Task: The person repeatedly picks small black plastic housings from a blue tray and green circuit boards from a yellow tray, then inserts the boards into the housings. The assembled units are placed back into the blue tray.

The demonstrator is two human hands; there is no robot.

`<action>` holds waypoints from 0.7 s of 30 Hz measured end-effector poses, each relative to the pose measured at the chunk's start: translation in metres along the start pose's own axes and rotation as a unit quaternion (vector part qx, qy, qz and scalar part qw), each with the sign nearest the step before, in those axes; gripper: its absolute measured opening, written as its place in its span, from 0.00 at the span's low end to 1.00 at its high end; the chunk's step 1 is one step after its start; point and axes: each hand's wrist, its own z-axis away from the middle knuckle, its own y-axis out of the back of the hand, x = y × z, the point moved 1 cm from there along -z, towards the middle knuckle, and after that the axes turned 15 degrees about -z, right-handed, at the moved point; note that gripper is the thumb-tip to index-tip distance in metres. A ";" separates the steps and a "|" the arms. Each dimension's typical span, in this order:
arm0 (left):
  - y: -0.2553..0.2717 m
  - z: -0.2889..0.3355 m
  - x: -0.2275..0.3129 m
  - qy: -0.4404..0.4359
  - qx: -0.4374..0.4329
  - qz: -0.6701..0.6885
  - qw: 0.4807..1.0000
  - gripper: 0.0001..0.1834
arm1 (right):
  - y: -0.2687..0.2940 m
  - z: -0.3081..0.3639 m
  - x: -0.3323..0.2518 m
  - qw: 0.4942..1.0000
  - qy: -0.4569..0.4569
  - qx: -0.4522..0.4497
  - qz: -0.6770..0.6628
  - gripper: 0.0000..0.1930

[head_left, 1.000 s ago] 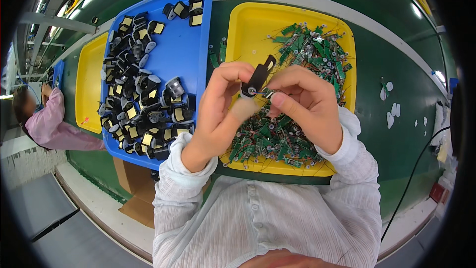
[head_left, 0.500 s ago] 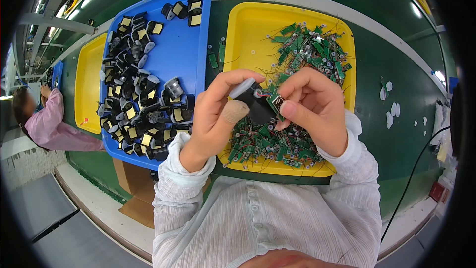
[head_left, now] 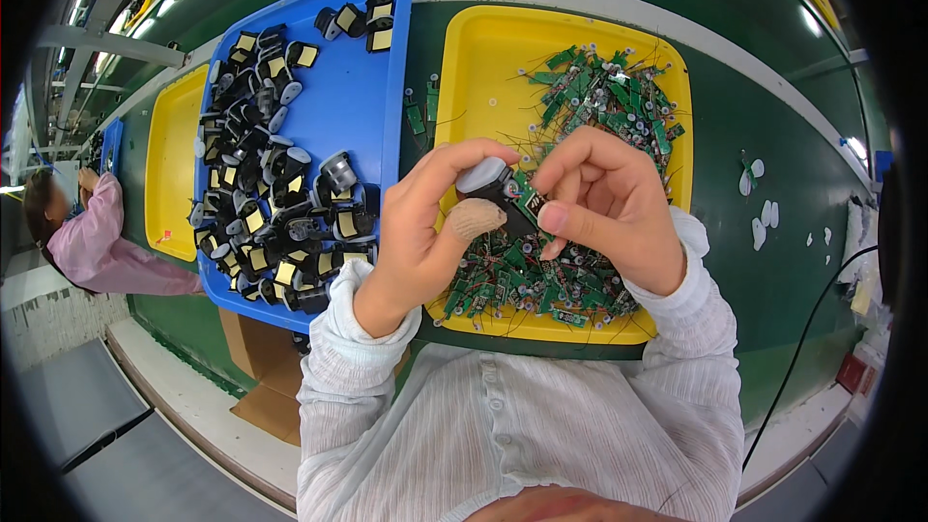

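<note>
My left hand [head_left: 425, 222], its thumb covered by a tan finger cot, is closed around a black plastic housing [head_left: 517, 217] with a grey rounded end [head_left: 480, 176]. Between the thumb and fingers of my right hand [head_left: 614, 208] is a small green circuit board [head_left: 528, 195], held against the side of the housing. Thin wires show where board and housing meet. Both hands are above the yellow tray [head_left: 474, 48], which holds a heap of similar green boards [head_left: 619, 101] with wires. Part of the housing is hidden by my fingers.
A blue tray [head_left: 353, 58] on the left holds many black housings [head_left: 266, 164]. Farther left are another yellow tray [head_left: 174, 164] and a person in pink [head_left: 116, 242]. White pieces [head_left: 759, 232] and a black cable [head_left: 807, 329] lie on the right. A cardboard box [head_left: 271, 396] sits below.
The housing has turned slightly in my left hand, and the left thumb has moved right across it. The board has shifted a little left, closer against the housing.
</note>
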 end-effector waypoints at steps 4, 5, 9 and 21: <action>0.001 -0.001 0.000 -0.013 -0.007 -0.042 0.999 0.17 | 0.002 -0.001 0.000 0.999 -0.037 -0.003 0.002 0.09; 0.002 -0.001 0.000 -0.018 -0.011 -0.058 0.998 0.17 | 0.002 -0.001 0.000 0.999 -0.053 0.000 0.001 0.09; 0.003 -0.005 0.000 -0.080 -0.014 -0.141 0.987 0.19 | 0.003 -0.004 0.003 0.995 -0.098 -0.002 -0.026 0.07; -0.010 -0.005 -0.003 0.000 -0.010 0.088 0.996 0.25 | -0.012 0.001 0.007 0.935 0.147 0.051 0.319 0.05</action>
